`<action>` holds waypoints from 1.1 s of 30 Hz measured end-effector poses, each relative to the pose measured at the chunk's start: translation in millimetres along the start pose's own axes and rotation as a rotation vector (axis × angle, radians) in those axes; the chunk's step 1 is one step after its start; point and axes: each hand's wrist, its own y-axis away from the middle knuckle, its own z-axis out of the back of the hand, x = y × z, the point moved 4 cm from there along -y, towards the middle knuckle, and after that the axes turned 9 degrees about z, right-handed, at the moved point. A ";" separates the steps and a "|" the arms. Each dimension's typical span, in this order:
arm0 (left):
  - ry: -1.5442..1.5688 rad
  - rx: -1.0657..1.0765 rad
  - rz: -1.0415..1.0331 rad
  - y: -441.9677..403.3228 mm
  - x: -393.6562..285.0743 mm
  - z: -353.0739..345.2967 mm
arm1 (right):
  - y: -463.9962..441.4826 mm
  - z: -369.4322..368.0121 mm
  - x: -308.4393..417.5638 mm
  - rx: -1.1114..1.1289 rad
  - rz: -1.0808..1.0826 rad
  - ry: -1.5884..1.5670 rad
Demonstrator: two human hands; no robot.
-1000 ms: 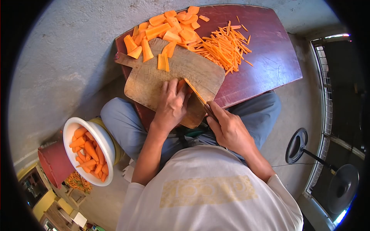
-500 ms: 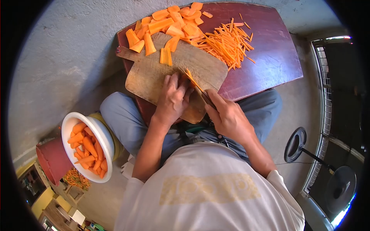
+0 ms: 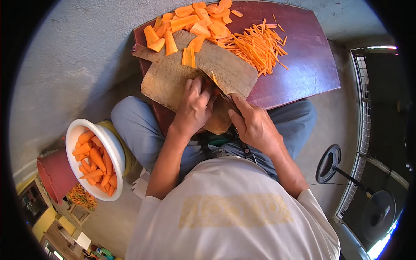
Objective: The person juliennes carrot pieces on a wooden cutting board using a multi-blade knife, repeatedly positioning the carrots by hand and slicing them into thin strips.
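My right hand (image 3: pixel 255 125) is wrapped round the handle of a knife (image 3: pixel 222 93), its blade slanting up and left over the wooden cutting board (image 3: pixel 167 84). Bent fingers of my left hand (image 3: pixel 194 104) press on a piece of carrot beside the blade; they mostly hide it. A thin orange sliver (image 3: pixel 214 78) lies against the blade. Flat carrot slices (image 3: pixel 189 57) rest on the board's upper part, with more slices (image 3: pixel 184 22) piled beyond its far edge. To their right is a heap of thin carrot sticks (image 3: pixel 260 47).
The board lies on a dark red table (image 3: pixel 303 56) over my crossed legs. At the left stands a white basin (image 3: pixel 120 173) of whole carrots (image 3: pixel 97 159), beside a red bucket (image 3: pixel 56 173). A black round-based stand (image 3: pixel 379 214) is at the right.
The knife blade has shifted slightly left and up, close to my left fingers. The long orange strip along the blade no longer shows, only a short sliver. The whole view has shifted a little.
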 end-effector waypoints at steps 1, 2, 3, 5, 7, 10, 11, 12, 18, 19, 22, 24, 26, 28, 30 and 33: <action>0.008 -0.011 0.000 -1.1 -0.8 1.6 | -3.4 1.0 1.9 0.007 -0.002 0.014; 0.015 -0.024 0.004 -1.8 -2.8 2.7 | -1.3 2.0 5.7 -0.004 -0.002 0.018; 0.025 -0.037 0.013 -1.1 -2.9 3.8 | 6.9 2.6 10.9 -0.009 -0.005 0.022; 0.016 -0.033 0.035 0.1 0.8 2.8 | 8.0 0.1 11.0 -0.007 -0.006 0.033; 0.037 -0.011 0.060 1.7 1.8 -0.6 | 1.6 -7.0 4.5 -0.009 -0.007 0.048; 0.082 0.011 0.066 -0.5 2.9 2.4 | 2.4 0.0 5.9 -0.007 -0.003 0.019; 0.095 -0.004 0.049 -0.7 3.2 3.7 | 3.7 0.4 6.3 -0.011 0.003 0.031; 0.111 -0.020 0.037 0.4 3.2 4.3 | 7.8 0.5 7.4 -0.010 0.007 0.044; 0.058 0.019 0.070 3.8 3.7 5.1 | -1.1 -1.8 2.9 -0.032 0.075 0.027; 0.065 0.003 0.047 2.5 4.5 7.3 | -2.0 -1.6 5.6 -0.039 0.106 0.003; 0.093 -0.030 0.019 5.6 6.3 7.6 | 1.8 -9.2 6.6 -0.021 0.075 0.060; 0.114 -0.037 0.023 6.4 8.8 3.9 | -8.0 -13.5 -0.5 -0.022 0.098 0.061; 0.071 -0.032 0.026 7.6 4.9 4.7 | -7.6 -11.5 1.9 -0.022 0.091 0.046; 0.055 -0.048 0.024 5.1 6.4 6.9 | 1.5 -4.4 12.4 0.001 0.056 0.018; 0.082 -0.075 0.030 8.0 7.2 4.7 | 0.2 -7.1 7.9 -0.065 0.139 0.063; 0.035 -0.014 0.091 10.8 10.5 1.6 | -3.6 -9.1 -0.7 -0.051 0.114 0.071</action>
